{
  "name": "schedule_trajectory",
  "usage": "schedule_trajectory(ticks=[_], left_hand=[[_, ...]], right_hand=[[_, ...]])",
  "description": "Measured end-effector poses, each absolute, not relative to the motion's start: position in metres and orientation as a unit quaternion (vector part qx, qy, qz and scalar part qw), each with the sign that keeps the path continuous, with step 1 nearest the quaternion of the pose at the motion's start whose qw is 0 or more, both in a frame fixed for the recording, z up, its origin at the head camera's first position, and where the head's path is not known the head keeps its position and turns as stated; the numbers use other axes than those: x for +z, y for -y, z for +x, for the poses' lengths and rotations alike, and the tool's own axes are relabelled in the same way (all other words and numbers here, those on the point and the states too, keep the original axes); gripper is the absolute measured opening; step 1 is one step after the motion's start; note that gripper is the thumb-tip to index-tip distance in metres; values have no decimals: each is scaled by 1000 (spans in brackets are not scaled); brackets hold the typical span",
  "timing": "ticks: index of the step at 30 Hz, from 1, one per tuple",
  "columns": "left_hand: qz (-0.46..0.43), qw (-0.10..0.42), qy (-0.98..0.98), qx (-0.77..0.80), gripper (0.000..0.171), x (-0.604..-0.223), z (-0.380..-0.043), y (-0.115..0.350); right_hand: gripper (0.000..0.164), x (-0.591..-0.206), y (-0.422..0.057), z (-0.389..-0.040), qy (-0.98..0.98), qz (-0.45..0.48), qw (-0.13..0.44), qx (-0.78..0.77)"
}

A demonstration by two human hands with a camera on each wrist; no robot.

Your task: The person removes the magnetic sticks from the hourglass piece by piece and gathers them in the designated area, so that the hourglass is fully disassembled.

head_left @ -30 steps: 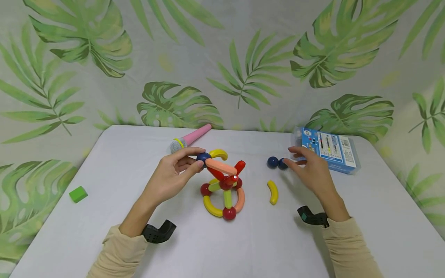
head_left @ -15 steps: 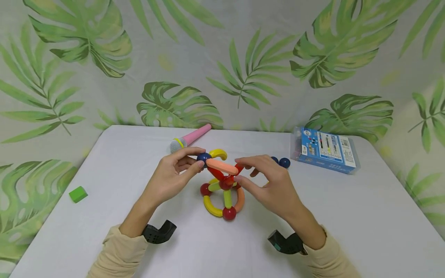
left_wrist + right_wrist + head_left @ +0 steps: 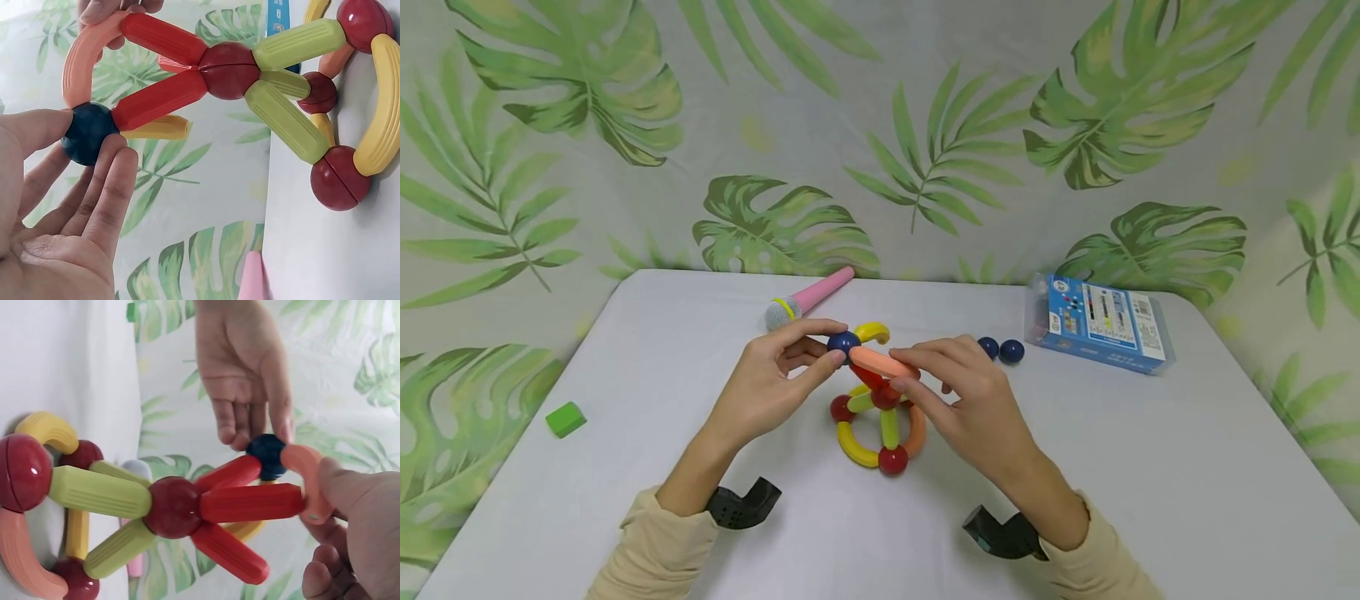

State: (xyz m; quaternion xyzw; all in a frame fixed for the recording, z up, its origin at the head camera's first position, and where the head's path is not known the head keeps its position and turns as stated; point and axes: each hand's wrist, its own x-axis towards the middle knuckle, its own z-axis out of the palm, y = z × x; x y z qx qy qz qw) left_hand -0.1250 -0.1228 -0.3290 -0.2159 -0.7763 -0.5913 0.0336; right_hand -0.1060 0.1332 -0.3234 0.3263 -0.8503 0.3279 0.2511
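Observation:
My left hand (image 3: pixel 767 379) pinches a dark blue ball (image 3: pixel 90 134) between thumb and fingers. A curved orange magnetic stick (image 3: pixel 876 362) joins that ball, and my right hand (image 3: pixel 973 404) pinches its other end, beside the tip of a straight red stick (image 3: pixel 250 503). Below, several red sticks spread from a dark red ball (image 3: pixel 175 506). Light green sticks (image 3: pixel 300 44) run from it to a base ring of dark red balls and curved yellow and orange sticks on the table. A curved yellow stick (image 3: pixel 872 332) also extends from the blue ball.
Two loose dark blue balls (image 3: pixel 1012 352) lie beyond my right hand, near a blue box (image 3: pixel 1105 321) in clear plastic. A pink toy microphone (image 3: pixel 812 296) rests at the back. On the left lies a green block (image 3: pixel 566 419).
My right hand has come left from beside the two loose blue balls to the orange stick and now pinches its end. The left hand has stayed nearly still on the blue ball.

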Motion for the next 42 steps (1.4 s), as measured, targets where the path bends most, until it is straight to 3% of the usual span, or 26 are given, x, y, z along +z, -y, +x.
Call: schedule_trajectory(ticks=[10, 21, 31, 42], left_hand=[[-202, 50, 794, -571, 33, -328, -125, 125], [-198, 35, 790, -580, 33, -328, -129, 125], [-200, 37, 790, -578, 33, -329, -129, 126], [-199, 31, 787, -584, 34, -328, -125, 128]], right_hand=[[30, -310, -147, -103, 857, 312, 266, 311], [38, -309, -200, -110, 860, 311, 248, 319], [34, -346, -266, -120, 912, 288, 152, 249], [26, -367, -302, -128, 922, 297, 42, 245]])
